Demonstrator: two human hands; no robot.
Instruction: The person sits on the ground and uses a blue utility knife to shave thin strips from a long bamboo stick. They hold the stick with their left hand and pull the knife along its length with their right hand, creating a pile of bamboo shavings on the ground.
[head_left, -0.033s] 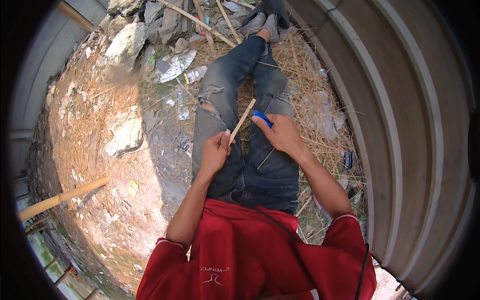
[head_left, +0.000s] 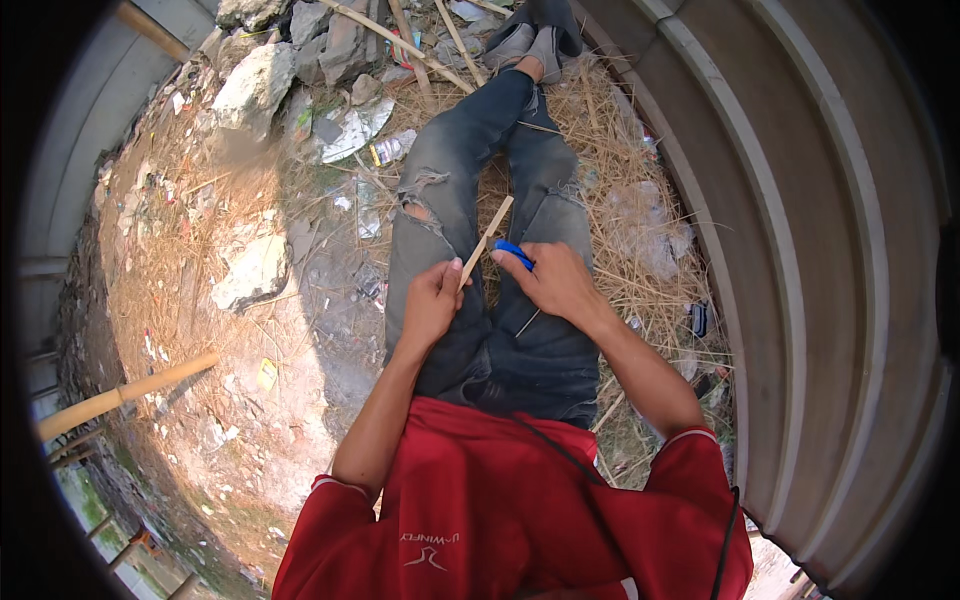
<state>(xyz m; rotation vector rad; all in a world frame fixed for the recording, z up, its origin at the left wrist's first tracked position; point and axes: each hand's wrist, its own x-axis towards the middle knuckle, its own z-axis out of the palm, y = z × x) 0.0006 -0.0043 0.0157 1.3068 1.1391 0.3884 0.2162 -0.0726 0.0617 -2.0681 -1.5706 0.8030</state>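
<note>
Pretty clearly a scruffy outdoor yard I'm looking at through this feed. The ground point(head_left: 225, 400) is bare dirt, part in hard sun, part in shade, and littered with scraps, like a little yellow one point(head_left: 267, 374) toward the left. Dry straw point(head_left: 630, 300) and crumpled clear plastic point(head_left: 650, 230) cover its right side, right up by a ribbed wall point(head_left: 830, 250), sheet metal I reckon. I've got pale rubble point(head_left: 255, 85) heaped near the far left corner, bamboo-looking sticks point(head_left: 405, 47) beside it, and a thicker pole point(head_left: 130, 397) jutting in from the left edge.
</note>
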